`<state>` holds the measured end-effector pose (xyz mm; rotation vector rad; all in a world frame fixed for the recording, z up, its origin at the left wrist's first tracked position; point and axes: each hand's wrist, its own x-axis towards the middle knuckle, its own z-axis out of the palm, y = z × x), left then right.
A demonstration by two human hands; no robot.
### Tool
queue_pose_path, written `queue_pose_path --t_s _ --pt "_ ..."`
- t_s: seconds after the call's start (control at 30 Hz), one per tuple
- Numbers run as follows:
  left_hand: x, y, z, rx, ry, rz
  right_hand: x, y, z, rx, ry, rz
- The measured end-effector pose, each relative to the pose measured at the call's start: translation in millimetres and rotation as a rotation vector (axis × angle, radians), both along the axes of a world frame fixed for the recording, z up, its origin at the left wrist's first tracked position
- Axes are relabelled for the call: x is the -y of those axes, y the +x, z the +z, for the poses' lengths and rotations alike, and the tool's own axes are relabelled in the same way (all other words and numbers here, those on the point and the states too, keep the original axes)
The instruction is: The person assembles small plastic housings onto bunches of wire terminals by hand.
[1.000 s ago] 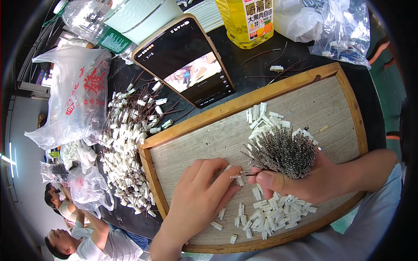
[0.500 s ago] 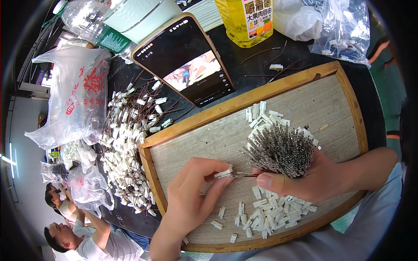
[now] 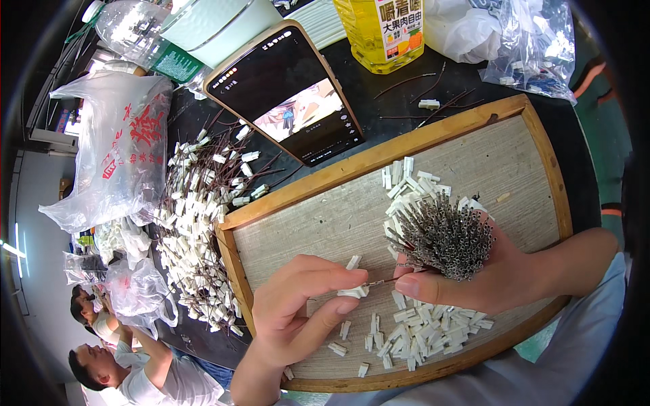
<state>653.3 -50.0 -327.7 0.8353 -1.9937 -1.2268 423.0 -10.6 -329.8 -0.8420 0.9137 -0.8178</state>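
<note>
A small white plastic connector [image 3: 355, 291] sits pinched in the left hand [image 3: 298, 314] fingers above the wooden tray [image 3: 379, 159], near its front edge. The right hand [image 3: 474, 277] clasps a bundle of thin wires [image 3: 443, 237], fingers closed, one wire [image 3: 386, 280] meeting the connector. Loose connectors [image 3: 420, 331] litter the tray. On the dark worktop [image 3: 406, 95] lie a phone [image 3: 284, 91], finished pieces [image 3: 196, 223] and plastic bags [image 3: 115, 149]; people sit beyond the left edge.

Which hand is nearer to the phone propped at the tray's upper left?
Left. The left hand sits on the tray almost straight below the phone; the right hand, holding the bundle of metal-tipped wires, is farther right.
</note>
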Motion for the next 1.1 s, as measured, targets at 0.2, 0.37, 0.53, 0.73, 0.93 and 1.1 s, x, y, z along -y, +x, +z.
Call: queue_pose_path --t_s 0.2,0.37,0.53,0.73,0.93,1.1 --pt "-2 -7 5 0.14 -0.194 -0.066 1 0 1 0.013 -0.017 -0.022" --pt "-6 -11 7 0.17 -0.203 -0.134 -4 -2 -2 0.0 -0.13 0.081" --pt "-6 -11 4 0.171 -0.252 -0.127 -4 0 -5 0.042 -0.15 0.06" --pt "-3 -4 16 0.308 -0.432 -0.047 -1 3 0 -0.038 -0.077 0.075" --pt "41 57 17 0.146 -0.384 0.742 2 0 -1 -0.135 -0.121 -0.008" --pt "49 68 16 0.609 -0.631 0.775 0 2 0 -0.096 -0.088 -0.022"
